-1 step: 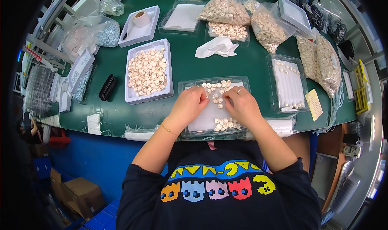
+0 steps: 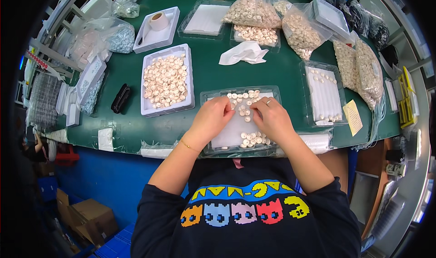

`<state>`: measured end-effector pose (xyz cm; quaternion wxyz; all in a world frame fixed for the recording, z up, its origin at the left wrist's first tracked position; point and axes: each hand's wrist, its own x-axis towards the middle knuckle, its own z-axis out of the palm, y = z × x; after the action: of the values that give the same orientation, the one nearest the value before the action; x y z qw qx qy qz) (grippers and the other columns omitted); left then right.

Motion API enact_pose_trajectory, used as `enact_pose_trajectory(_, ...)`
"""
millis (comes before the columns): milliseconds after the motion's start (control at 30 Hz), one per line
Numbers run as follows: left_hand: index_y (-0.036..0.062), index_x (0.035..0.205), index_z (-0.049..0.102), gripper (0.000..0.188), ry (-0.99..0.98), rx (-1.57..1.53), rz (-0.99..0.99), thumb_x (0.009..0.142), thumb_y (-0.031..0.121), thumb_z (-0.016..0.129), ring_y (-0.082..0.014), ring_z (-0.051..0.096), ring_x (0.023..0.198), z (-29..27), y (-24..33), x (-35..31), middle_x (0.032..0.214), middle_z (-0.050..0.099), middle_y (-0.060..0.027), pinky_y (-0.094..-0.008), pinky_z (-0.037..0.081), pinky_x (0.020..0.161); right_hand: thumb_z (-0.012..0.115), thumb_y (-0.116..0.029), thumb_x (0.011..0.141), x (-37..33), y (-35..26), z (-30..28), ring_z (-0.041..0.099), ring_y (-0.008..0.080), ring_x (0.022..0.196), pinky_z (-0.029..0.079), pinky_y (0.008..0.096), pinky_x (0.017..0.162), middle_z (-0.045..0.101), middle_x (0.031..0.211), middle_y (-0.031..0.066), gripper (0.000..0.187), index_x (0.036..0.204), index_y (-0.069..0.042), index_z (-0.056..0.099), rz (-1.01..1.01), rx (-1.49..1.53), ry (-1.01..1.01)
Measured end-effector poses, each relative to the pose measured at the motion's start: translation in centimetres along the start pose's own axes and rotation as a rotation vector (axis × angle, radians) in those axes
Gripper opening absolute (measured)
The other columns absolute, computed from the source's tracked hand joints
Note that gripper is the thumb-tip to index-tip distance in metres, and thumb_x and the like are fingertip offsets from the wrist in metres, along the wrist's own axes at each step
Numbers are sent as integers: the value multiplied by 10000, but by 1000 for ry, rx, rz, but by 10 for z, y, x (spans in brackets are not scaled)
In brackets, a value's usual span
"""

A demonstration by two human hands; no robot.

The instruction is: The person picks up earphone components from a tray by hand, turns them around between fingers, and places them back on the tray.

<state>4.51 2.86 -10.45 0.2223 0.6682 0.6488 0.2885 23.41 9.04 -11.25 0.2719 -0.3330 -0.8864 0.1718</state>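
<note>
Both of my hands are over a clear plastic tray [image 2: 276, 93] with a white sheet in it, at the table's front edge. My left hand [image 2: 212, 116] has its fingers pinched together over the upper left of the sheet; whatever lies in the pinch is hidden. My right hand [image 2: 274, 117] curls at the tray's upper right, thumb and fingertips drawn in, and its grip is hidden too. Between the hands lie several small round cream button-like pieces [image 2: 245, 113]. A row of them [image 2: 245, 95] runs along the far side, and a loose pile [image 2: 252, 139] sits at the near right.
Left of the tray stands a white tray [image 2: 190, 92] heaped with the same pieces, beside a black case [image 2: 121, 98]. A second sheet-lined tray [image 2: 324, 94] is on the right. Filled bags [image 2: 303, 33], a crumpled white tissue [image 2: 244, 53] and a tape roll [image 2: 159, 21] lie farther back.
</note>
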Motion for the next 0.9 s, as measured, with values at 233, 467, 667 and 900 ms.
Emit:
enact_pose_trajectory(233, 34, 889, 562, 133, 164, -40, -10, 774, 82, 610, -291, 586, 705, -4, 7, 1, 763, 566, -119, -377, 464, 620, 607, -38, 724, -1, 1, 1, 588, 238, 777, 497, 332, 684, 610, 811, 71, 104, 823, -47, 638, -15, -56, 18)
enact_pose_trajectory(467, 64, 896, 585, 142, 101, 108, 55, 762, 85, 627, -250, 569, 676, 8, 0, 2, 803, 545, -90, -349, 455, 613, 601, -21, 746, -2, 2, 0, 574, 259, 805, 485, 352, 684, 597, 825, 73, 124, 863, -52, 629, 0, 11, -1)
enact_pose_trajectory(667, 16, 857, 573, 74, 132, -34, -3, 799, 62, 582, -217, 577, 664, 2, 9, -1, 809, 597, -102, -310, 456, 606, 608, -34, 741, 0, -1, -4, 585, 257, 789, 494, 345, 676, 614, 815, 75, 101, 835, -59, 636, 56, 112, 27)
enact_pose_trajectory(900, -4, 921, 601, 110, 155, -745, -168, 844, 3, 521, -66, 509, 673, -24, 34, -18, 798, 576, -25, -211, 410, 588, 625, -40, 766, 4, -13, -22, 607, 182, 742, 493, 276, 674, 631, 841, 81, 124, 890, -44, 638, 272, 448, 7)
